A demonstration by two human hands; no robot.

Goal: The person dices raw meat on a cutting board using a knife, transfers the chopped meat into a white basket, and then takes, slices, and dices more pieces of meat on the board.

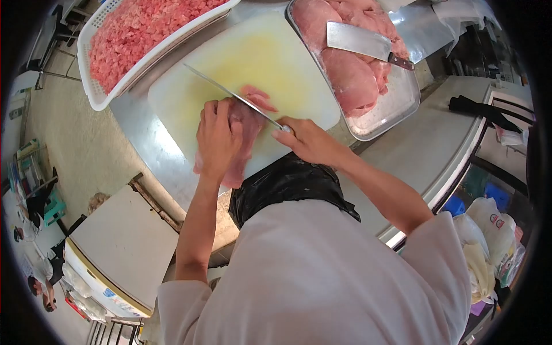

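My right hand (307, 140) grips the handle of a long knife (221, 87), whose blade slants up and left across the cutting board. Under the blade lies a slab of raw meat (237, 169). My left hand (217, 133) is on that slab, its fingers bent and pressing it down close to the blade. Beyond the knife a few cut slices (260, 98) rest on the white, yellow-stained cutting board (307, 72). Part of the slab is hidden beneath my left hand.
A white perforated basket (86, 60) of small pieces of raw meat (135, 40) stands at upper left. At upper right, a metal tray (397, 118) holds large raw cuts with a cleaver (359, 40) on top. A black plastic bag (287, 181) hangs at my waist. People are in the left background.
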